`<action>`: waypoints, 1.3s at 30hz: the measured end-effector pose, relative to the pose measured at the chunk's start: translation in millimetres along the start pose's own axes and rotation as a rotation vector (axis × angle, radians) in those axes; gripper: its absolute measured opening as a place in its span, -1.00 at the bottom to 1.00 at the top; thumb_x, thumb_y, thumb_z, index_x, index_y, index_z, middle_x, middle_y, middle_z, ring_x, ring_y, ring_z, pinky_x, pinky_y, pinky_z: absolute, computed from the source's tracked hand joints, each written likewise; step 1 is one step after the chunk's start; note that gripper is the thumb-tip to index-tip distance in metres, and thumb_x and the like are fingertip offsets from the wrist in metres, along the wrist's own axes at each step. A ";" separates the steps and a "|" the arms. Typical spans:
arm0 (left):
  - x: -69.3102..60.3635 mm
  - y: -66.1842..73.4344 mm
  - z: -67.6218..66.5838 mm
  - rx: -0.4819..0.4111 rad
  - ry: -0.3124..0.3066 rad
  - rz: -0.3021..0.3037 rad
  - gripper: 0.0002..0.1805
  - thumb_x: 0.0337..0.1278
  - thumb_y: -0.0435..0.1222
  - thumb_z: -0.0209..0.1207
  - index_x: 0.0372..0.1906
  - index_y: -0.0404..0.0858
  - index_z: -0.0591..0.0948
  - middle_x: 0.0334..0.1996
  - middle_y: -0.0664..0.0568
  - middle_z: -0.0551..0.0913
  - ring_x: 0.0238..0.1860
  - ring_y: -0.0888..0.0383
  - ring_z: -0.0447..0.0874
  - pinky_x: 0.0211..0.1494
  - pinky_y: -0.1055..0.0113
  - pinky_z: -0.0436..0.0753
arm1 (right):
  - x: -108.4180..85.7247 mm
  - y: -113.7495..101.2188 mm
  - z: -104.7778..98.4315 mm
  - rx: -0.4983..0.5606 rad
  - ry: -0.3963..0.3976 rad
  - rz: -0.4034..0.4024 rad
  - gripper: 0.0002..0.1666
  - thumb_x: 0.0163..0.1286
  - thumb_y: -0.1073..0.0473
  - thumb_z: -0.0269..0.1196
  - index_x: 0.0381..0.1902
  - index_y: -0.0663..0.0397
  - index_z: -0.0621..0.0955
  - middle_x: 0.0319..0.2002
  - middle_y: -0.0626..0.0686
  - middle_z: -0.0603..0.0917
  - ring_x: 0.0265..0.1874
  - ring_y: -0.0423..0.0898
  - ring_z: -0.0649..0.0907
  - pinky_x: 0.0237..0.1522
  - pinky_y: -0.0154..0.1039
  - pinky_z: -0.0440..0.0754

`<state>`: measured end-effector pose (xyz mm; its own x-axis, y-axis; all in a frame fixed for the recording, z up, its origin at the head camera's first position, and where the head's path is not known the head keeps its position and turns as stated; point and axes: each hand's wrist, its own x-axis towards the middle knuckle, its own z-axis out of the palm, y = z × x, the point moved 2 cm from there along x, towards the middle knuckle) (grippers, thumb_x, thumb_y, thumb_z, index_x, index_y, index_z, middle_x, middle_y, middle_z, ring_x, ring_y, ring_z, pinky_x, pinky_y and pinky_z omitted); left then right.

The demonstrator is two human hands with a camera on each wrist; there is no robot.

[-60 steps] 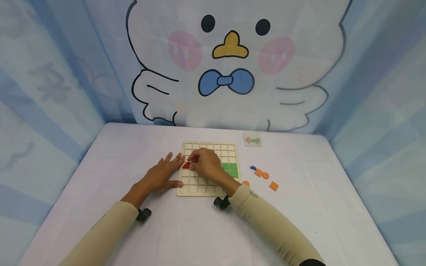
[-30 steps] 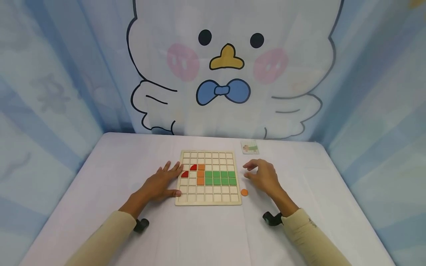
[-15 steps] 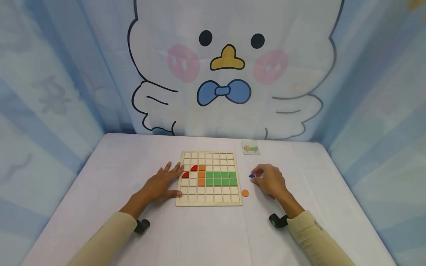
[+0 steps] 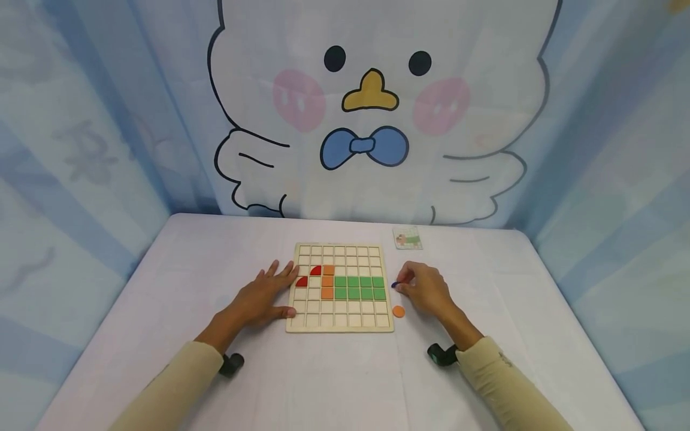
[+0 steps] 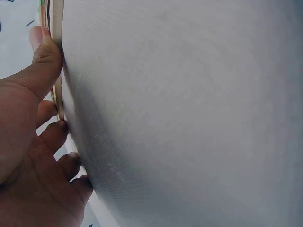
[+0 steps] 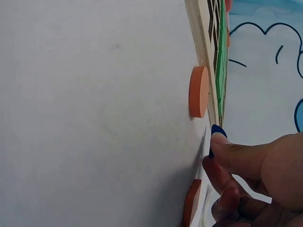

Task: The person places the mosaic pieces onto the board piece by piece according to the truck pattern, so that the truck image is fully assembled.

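Observation:
A wooden grid board lies flat on the table, with two red quarter-round tiles, orange square tiles and green square tiles in its cells. My left hand rests at the board's left edge, fingers spread, thumb and fingertips touching it. Just off the right edge, my right hand pinches a small blue half-round tile between thumb and finger. An orange round tile lies on the table beside the board's lower right side.
A small picture card lies behind the board to the right. Close below the right hand, an orange tile shows in the right wrist view. A printed curtain stands behind the white-covered table.
My right hand left the board's left part, uncovering a second red tile, and went right. There it took the blue half-round tile and has shifted left with it. The left hand stays put.

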<state>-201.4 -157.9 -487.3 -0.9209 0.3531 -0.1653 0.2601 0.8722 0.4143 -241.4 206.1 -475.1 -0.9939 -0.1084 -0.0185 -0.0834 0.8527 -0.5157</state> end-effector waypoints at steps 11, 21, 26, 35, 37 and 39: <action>0.1 0.6 -1.0 -0.005 0.001 -0.010 0.12 0.20 0.03 0.46 0.73 -0.12 0.11 0.74 -0.07 0.03 0.75 -0.30 -0.16 0.75 -0.25 0.01 | 4.5 -32.6 8.1 0.079 -0.018 -0.063 -0.83 0.36 0.19 0.51 -0.27 -0.13 0.68 -0.24 -0.06 0.77 -0.42 -0.08 0.50 -0.40 -0.24 0.38; 2.2 -1.3 1.2 -0.014 -0.007 -0.016 0.14 0.18 0.04 0.47 0.73 -0.09 0.09 0.74 -0.04 0.01 0.76 -0.27 -0.20 0.76 -0.24 -0.01 | 5.8 -72.6 24.8 0.129 -0.047 -0.145 -0.85 0.37 0.18 0.50 -0.31 -0.16 0.71 -0.32 -0.15 0.77 -0.45 -0.14 0.56 -0.33 -0.23 0.47; 2.9 -1.2 1.2 -0.008 -0.012 -0.016 0.14 0.18 0.06 0.47 0.73 -0.08 0.08 0.74 -0.04 0.00 0.76 -0.27 -0.20 0.76 -0.24 -0.01 | 7.8 -91.8 34.7 0.145 -0.058 -0.199 -0.84 0.36 0.19 0.51 -0.34 -0.16 0.72 -0.37 -0.18 0.74 -0.32 -0.16 0.61 -0.19 -0.19 0.53; 3.6 -2.8 1.2 -0.006 -0.027 -0.013 0.14 0.19 0.09 0.46 0.73 -0.08 0.09 0.74 -0.05 0.00 0.76 -0.29 -0.20 0.74 -0.28 0.00 | 14.0 -121.3 51.0 0.130 -0.069 -0.301 -0.85 0.34 0.17 0.53 -0.37 -0.14 0.74 -0.40 -0.17 0.77 -0.25 -0.18 0.70 -0.14 -0.16 0.62; 3.9 -3.1 1.1 -0.007 -0.024 -0.003 0.14 0.19 0.08 0.46 0.73 -0.09 0.09 0.74 -0.06 0.01 0.75 -0.30 -0.20 0.74 -0.28 0.00 | 15.5 -126.1 55.2 0.120 -0.074 -0.312 -0.85 0.34 0.18 0.53 -0.37 -0.14 0.73 -0.39 -0.17 0.77 -0.25 -0.19 0.70 -0.15 -0.18 0.62; 3.9 -3.6 0.7 -0.012 -0.019 0.007 0.13 0.20 0.07 0.46 0.73 -0.11 0.10 0.74 -0.08 0.01 0.75 -0.31 -0.19 0.74 -0.29 0.01 | 17.0 -130.1 59.6 0.114 -0.081 -0.317 -0.84 0.34 0.18 0.53 -0.37 -0.14 0.73 -0.39 -0.18 0.77 -0.27 -0.20 0.68 -0.16 -0.20 0.61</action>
<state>-205.7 -159.5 -490.0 -0.9134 0.3656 -0.1791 0.2629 0.8656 0.4262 -243.2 62.9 -459.4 -0.9106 -0.4029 0.0919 -0.3737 0.7079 -0.5993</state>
